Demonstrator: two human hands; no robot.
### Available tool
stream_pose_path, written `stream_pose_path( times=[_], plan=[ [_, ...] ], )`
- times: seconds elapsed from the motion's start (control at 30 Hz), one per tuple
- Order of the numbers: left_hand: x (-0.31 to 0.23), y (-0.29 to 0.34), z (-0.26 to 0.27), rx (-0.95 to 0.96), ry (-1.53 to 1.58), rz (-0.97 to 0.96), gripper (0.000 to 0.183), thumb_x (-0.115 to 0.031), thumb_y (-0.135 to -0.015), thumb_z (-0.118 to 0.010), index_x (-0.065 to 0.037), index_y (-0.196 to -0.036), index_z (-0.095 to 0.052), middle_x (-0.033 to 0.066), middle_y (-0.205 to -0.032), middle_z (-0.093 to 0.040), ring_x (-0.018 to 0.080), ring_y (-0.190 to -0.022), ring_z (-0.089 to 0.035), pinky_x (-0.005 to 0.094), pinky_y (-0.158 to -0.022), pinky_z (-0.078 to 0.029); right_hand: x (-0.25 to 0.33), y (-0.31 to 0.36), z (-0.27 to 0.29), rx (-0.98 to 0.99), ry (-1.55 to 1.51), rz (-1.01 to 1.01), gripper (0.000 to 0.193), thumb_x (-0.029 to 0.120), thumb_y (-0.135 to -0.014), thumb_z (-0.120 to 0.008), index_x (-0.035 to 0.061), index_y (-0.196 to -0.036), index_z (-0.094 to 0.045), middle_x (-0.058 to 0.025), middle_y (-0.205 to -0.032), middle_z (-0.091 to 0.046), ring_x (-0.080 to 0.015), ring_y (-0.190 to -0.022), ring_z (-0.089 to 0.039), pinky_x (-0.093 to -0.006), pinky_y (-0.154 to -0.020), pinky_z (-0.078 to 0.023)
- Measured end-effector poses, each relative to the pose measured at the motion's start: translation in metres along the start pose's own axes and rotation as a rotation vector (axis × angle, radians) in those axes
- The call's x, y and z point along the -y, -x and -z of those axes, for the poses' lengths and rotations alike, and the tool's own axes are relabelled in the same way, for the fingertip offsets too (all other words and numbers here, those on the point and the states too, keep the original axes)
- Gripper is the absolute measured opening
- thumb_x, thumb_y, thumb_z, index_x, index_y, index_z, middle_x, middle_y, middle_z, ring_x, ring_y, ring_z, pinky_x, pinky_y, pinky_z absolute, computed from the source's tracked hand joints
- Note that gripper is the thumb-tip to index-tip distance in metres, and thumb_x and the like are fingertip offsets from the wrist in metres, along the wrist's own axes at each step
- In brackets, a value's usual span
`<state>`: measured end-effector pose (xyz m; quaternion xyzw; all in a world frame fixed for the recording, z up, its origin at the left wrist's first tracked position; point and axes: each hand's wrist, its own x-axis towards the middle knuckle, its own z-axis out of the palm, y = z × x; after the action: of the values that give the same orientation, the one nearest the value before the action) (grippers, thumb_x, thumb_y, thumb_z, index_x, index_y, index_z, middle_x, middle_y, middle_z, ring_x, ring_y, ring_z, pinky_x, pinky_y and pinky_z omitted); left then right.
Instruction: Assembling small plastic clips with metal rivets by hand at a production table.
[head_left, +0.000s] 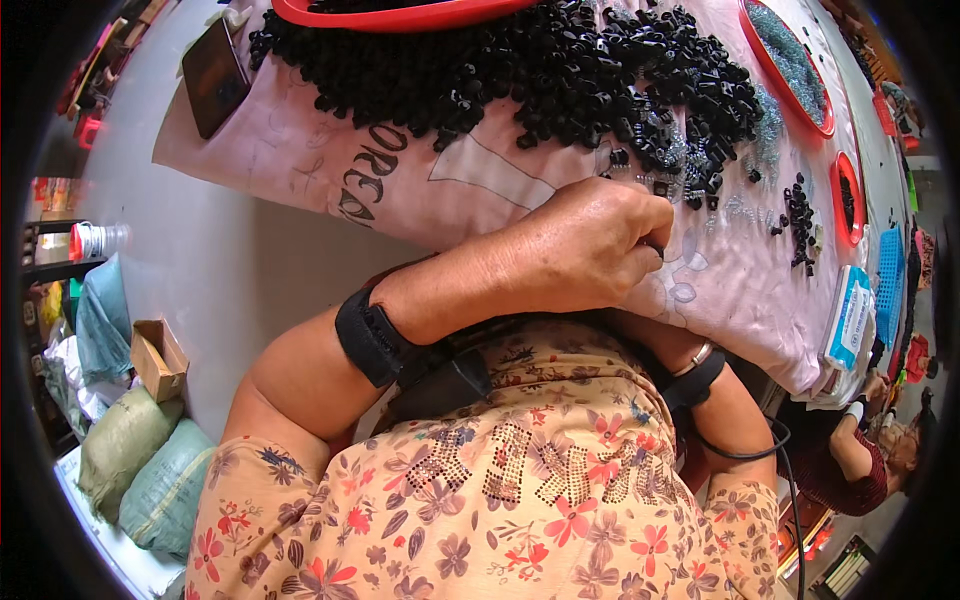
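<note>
Forearms come in low over my flowered shirt, the right wrist circled by a black band. My right hand is mostly hidden under the left, so I cannot tell whether it is open or closed. My left hand lies across it, wrist to the left, knuckles pointing right, fingers curled in narrowly; something dark shows at the fingertips (part or shadow, I cannot tell). It is the nearer of the two to the heap of black parts, which begins just beyond the knuckles and runs lengthwise from left to right over the pink cloth. Clear springs mix into the heap's right end and lie scattered ahead and to the right of my left hand. Farther right sits a small cluster of black pieces; beyond the heap, a red basin.
</note>
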<state>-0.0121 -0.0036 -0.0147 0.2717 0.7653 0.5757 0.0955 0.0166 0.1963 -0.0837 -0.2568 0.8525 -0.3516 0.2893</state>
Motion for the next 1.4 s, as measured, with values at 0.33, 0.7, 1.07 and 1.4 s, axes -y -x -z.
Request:
stream_pose_path(
  times=[0.33,0.7,1.07,1.4],
  plan=[
    [0.000,0.000,-0.001,0.019,-0.010,-0.001,0.013,-0.006,-0.082,-0.060,0.004,-0.091,-0.060,0.0165,-0.084,-0.060,0.0291,-0.079,-0.061,0.0378,-0.071,-0.048,0.001,0.005,0.005,0.070,-0.083,-0.046,0.034,0.014,-0.095,-0.052,0.0048,-0.127,-0.051,-0.0179,-0.123,-0.055,-0.0277,-0.115,-0.051,-0.0396,-0.097,-0.040],
    [0.001,-0.002,-0.001,0.031,-0.028,0.027,0.014,-0.006,-0.082,-0.061,0.004,-0.092,-0.060,0.0163,-0.085,-0.061,0.0277,-0.081,-0.062,0.0358,-0.073,-0.049,0.003,0.018,0.007,0.143,-0.187,-0.113,0.034,0.016,-0.095,-0.051,0.0046,-0.127,-0.051,-0.0182,-0.123,-0.055,-0.0279,-0.115,-0.051,-0.0399,-0.097,-0.040],
    [0.000,0.000,-0.003,-0.031,-0.033,-0.100,0.012,-0.003,-0.081,-0.060,0.005,-0.089,-0.059,0.0165,-0.083,-0.058,0.0290,-0.079,-0.061,0.0369,-0.070,-0.048,0.006,0.027,0.003,0.095,-0.158,-0.124,0.034,0.017,-0.095,-0.050,0.0044,-0.127,-0.051,-0.0186,-0.123,-0.055,-0.0282,-0.114,-0.051,-0.0403,-0.096,-0.040],
    [-0.001,0.002,0.002,0.007,0.052,-0.009,0.011,-0.004,-0.085,-0.061,0.003,-0.094,-0.059,0.0122,-0.083,-0.057,0.0229,-0.077,-0.058,0.0324,-0.069,-0.046,0.049,0.096,0.051,0.059,0.016,-0.149,0.020,0.014,-0.087,-0.058,-0.0011,-0.099,-0.063,-0.0188,-0.089,-0.066,-0.0315,-0.081,-0.064,-0.0377,-0.076,-0.050]
  ],
)
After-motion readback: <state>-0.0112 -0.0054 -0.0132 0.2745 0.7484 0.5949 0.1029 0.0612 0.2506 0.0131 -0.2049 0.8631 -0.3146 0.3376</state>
